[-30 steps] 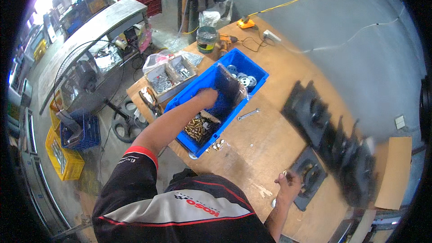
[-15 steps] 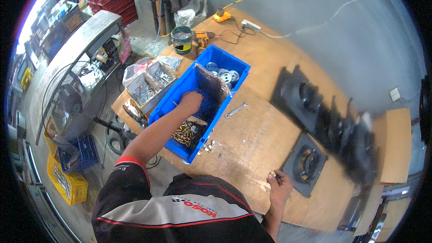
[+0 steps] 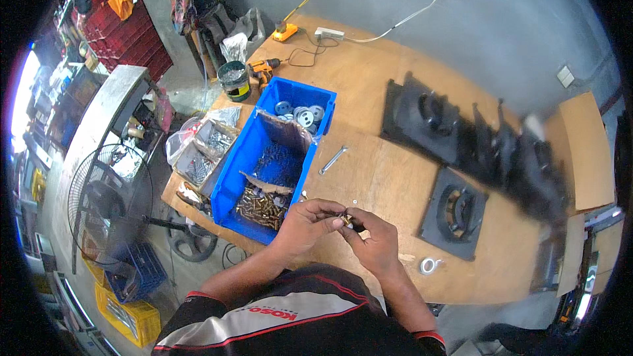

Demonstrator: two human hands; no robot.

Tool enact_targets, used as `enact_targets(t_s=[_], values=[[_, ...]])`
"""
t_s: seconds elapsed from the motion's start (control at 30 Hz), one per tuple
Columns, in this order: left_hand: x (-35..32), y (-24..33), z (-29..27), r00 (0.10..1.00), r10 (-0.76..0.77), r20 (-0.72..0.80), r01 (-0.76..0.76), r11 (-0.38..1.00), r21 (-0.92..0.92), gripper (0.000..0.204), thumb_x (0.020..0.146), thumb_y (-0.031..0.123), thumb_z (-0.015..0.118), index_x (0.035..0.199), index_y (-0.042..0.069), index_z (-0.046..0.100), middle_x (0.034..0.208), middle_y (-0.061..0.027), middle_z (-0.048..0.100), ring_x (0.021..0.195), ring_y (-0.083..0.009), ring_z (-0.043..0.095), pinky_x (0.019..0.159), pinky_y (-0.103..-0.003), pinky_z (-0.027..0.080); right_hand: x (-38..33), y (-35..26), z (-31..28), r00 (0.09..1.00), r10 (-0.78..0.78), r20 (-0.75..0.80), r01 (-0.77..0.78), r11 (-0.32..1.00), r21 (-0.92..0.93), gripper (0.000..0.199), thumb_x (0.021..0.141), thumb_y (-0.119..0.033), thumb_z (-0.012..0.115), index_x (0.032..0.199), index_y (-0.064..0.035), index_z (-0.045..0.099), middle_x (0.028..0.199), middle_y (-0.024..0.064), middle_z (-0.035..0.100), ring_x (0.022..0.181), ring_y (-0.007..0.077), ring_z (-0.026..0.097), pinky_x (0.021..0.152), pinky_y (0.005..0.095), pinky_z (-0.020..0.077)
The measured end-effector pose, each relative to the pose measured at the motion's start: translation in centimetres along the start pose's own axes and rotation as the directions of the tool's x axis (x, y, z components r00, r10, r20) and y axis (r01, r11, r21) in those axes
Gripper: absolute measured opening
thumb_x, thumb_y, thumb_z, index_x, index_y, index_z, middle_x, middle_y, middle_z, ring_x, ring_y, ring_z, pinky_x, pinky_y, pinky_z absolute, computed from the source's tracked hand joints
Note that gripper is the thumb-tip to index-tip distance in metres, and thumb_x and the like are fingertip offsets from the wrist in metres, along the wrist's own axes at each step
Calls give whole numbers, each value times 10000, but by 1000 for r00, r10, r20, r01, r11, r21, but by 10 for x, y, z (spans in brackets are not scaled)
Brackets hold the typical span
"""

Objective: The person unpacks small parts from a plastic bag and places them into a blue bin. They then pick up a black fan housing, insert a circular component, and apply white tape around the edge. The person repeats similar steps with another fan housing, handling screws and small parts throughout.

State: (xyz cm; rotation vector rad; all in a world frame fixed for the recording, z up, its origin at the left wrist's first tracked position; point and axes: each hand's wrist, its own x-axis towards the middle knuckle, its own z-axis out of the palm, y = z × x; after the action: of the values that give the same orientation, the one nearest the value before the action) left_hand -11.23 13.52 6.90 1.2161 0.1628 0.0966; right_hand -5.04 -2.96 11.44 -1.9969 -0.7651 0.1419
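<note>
Above the table's front part, my left hand (image 3: 308,227) and my right hand (image 3: 376,242) meet with fingertips pinched together. Between them shows a small brass fitting (image 3: 347,222), gripped by my right hand. My left fingers close at the same spot, but what they pinch is too small to make out. Just beyond my left hand stands a long blue bin (image 3: 224,191) split by cardboard dividers. Its near section holds brass fittings (image 3: 258,208), the middle one small dark pieces (image 3: 273,163), the far one silver discs (image 3: 304,117). A pale metal ring (image 3: 429,266) lies beside my right wrist.
A wrench (image 3: 333,160) lies right of the bin. A black plate with a round opening (image 3: 453,214) sits to the right, before a row of dark parts (image 3: 461,125). Left of the bin are boxes of screws (image 3: 208,151); a drill (image 3: 264,69) and a tub (image 3: 234,81) stand behind.
My left hand has come out of the bin's middle section and moved toward me. My right hand has moved left with the brass fitting to meet it. The view has shifted.
</note>
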Motion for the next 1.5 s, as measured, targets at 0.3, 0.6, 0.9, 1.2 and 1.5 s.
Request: enact_targets(t_s=[0.3,0.6,0.9,1.2,1.5], values=[[34,18,1,950,-224,216,176,959,220,381,855,53,755,1198,-34,614,1041,-117,714,887,-162,690,809,-304,564,-6,8,-9,999,-18,-40,7,967,-255,250,833,-164,749,1057,-58,713,866,148,702,749,280,702,661,348,552],[227,52,-107,945,326,-33,-22,164,986,365,782,166,681,1143,118,710,988,-148,732,950,-340,698,842,-449,553,-60,70,-41,915,212,-343,-242,969,-47,223,826,-132,759,1002,3,733,874,151,725,749,218,706,682,309,545],[283,17,-156,990,64,123,-110,-188,976,229,774,193,708,996,204,763,983,-125,728,974,-322,684,846,-446,544,-132,112,-58,761,414,-500,-401,905,141,221,836,-103,761,1003,35,717,833,129,712,699,150,639,663,279,511],[268,12,-160,966,259,-9,10,-4,1000,157,849,191,643,945,68,632,879,-207,696,885,-415,659,779,-533,508,-143,113,-83,812,305,-497,-355,935,-6,213,854,-119,739,987,44,709,815,155,709,690,199,659,659,308,520],[261,12,-153,988,157,3,17,-127,992,246,777,238,719,916,63,618,871,-212,692,876,-417,666,765,-527,518,-165,146,-114,817,338,-468,-376,926,13,249,860,-157,727,1004,46,711,785,137,691,686,176,639,644,296,501]])
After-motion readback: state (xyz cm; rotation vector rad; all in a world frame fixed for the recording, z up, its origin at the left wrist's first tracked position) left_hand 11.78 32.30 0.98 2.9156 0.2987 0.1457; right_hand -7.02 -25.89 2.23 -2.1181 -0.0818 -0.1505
